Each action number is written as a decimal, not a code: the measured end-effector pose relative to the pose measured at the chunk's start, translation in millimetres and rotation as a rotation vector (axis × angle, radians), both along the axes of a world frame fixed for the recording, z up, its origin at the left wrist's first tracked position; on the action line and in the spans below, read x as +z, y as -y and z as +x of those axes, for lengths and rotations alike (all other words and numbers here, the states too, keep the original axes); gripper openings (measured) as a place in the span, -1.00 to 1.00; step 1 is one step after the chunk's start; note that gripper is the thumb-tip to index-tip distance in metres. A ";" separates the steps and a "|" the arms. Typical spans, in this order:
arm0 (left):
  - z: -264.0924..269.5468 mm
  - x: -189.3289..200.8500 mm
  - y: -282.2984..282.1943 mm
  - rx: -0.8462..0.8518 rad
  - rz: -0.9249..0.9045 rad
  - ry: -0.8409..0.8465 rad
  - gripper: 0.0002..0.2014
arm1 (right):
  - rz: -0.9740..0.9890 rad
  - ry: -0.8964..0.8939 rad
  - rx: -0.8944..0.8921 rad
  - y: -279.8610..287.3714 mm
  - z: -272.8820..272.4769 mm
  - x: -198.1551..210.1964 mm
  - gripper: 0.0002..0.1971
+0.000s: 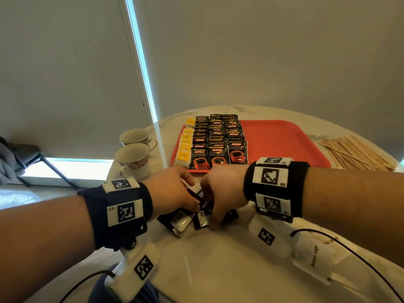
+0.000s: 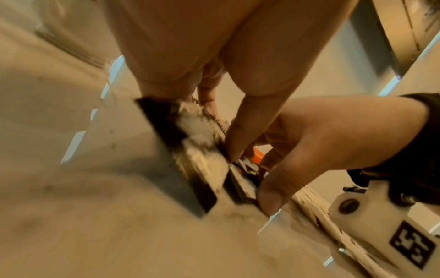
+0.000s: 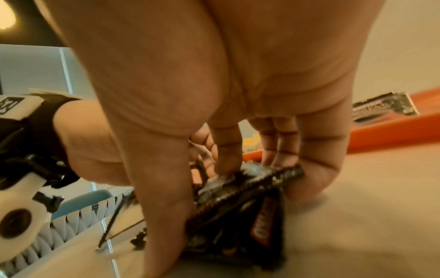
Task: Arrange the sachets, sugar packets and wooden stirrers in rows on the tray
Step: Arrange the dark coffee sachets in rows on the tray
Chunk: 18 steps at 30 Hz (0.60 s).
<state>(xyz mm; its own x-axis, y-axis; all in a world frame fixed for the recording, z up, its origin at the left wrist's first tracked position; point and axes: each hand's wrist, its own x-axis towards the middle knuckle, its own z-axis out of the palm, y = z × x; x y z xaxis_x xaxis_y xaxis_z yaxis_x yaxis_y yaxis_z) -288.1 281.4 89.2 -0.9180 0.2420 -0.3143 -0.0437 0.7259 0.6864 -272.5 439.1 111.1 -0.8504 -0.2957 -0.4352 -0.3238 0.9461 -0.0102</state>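
On the marble table just in front of the red tray (image 1: 279, 138) lies a loose pile of black coffee sachets (image 1: 190, 221). Both hands are down on it. My left hand (image 1: 175, 189) pinches some of these sachets (image 2: 197, 135) between thumb and fingers. My right hand (image 3: 214, 206) curls its thumb and fingers round a bunch of sachets (image 3: 238, 197). The tray's left half carries three rows of black coffee sachets (image 1: 217, 138) and one row of yellow tea sachets (image 1: 185, 145). Wooden stirrers (image 1: 354, 152) lie in a heap right of the tray. Brown sugar packets (image 1: 314, 256) lie under my right forearm.
Two flowered teacups (image 1: 133, 158) stand left of the tray near the table's edge. The tray's right half is bare red plastic. Cables from the wrist cameras trail over the near part of the table. A window blind and a dark chair are at the left.
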 end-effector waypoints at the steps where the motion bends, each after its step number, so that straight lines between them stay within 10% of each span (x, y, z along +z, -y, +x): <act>1: -0.8 -1.8 0.6 0.007 0.013 0.017 -0.43 | -0.030 0.015 -0.015 -1.3 -0.5 -0.5 -0.38; 11: -22.8 5.7 -9.2 0.138 0.485 0.079 -0.60 | -0.804 0.065 -0.385 -46.2 -23.7 17.2 -0.85; 18: -56.9 27.6 -56.5 0.222 0.989 0.157 -0.62 | -1.420 -0.056 -0.539 -68.8 -43.0 7.5 -0.73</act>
<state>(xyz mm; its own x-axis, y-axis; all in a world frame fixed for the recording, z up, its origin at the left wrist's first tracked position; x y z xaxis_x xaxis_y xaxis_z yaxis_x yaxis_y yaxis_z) -345.0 337.9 116.9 -0.9392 0.2880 -0.1869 -0.2491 -0.1971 0.9482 -315.5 507.9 118.6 -0.9957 -0.0868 -0.0308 0.0160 0.1655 -0.9861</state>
